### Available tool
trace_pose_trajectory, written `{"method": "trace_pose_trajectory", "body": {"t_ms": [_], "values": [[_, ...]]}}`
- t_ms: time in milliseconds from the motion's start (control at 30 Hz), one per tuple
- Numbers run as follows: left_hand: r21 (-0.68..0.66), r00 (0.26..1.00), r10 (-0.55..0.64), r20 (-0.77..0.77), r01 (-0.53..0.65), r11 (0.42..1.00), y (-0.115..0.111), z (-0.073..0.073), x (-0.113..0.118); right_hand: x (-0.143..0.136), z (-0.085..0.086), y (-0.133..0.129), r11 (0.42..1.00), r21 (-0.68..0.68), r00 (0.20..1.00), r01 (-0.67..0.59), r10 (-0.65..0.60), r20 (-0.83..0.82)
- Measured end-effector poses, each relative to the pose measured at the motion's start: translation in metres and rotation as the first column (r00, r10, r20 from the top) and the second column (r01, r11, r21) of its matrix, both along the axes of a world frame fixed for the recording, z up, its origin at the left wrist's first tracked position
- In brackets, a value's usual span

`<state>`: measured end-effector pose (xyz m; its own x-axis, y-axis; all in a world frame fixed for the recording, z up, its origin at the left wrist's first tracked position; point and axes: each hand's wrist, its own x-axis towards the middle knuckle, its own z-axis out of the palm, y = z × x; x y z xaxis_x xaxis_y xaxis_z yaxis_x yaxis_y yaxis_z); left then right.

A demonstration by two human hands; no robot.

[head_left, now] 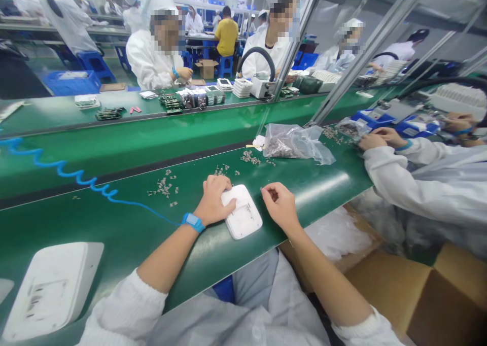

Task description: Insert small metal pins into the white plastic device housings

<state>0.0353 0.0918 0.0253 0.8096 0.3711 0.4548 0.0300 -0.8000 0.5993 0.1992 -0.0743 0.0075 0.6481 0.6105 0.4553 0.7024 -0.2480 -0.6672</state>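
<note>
A white plastic housing [243, 219] lies on the green bench in front of me, its recessed compartment facing up. My left hand [216, 199] grips its left edge, with the thumb over the top face and the fingers at the far side. To the right of the housing, my right hand [280, 204] is raised with its fingers curled and pinched. A tiny dark tip shows at the fingertips, and brownish small pieces seem to sit inside the curled fingers; their exact shape is unclear. Loose small metal parts [164, 186] are scattered beyond my left hand.
Another white housing [49, 285] stands at the left. A clear plastic bag [292, 143] of small metal parts lies further back. A blue coiled cord [76, 176] runs to my left wristband. A co-worker's hands [380, 139] work at the right, above an open cardboard box [395, 290].
</note>
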Motion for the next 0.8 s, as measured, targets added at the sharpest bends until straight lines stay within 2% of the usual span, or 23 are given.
{"method": "trace_pose_trajectory", "body": {"t_ms": [100,200,300,467,600,700,800], "values": [[-0.009,1.000,0.004,-0.002,-0.004,1.000,0.001,-0.001,0.001,-0.002,-0.006,0.001,0.996,-0.087,1.000,0.009,-0.008,0.010],[-0.031,0.994,-0.109,0.008,0.110,0.993,0.002,-0.002,0.001,0.007,-0.006,0.009,0.967,-0.254,0.998,0.013,0.005,0.068],[-0.031,0.979,-0.203,-0.021,0.203,0.979,0.004,-0.003,-0.001,0.022,0.003,0.026,0.938,-0.346,0.993,-0.020,0.058,0.101],[-0.021,0.933,-0.334,-0.133,0.335,0.942,0.007,-0.002,-0.005,0.043,0.022,0.073,0.897,-0.409,0.965,-0.169,0.235,0.118],[0.024,0.894,-0.383,-0.232,0.399,0.917,0.004,0.003,-0.007,0.049,0.021,0.104,0.862,-0.422,0.929,-0.283,0.355,0.102],[0.037,0.880,-0.395,-0.263,0.419,0.907,0.002,0.005,-0.007,0.051,0.014,0.108,0.855,-0.404,0.910,-0.327,0.400,0.110],[0.034,0.875,-0.401,-0.273,0.425,0.905,0.001,0.007,-0.006,0.052,0.011,0.099,0.858,-0.375,0.895,-0.351,0.425,0.136]]}}
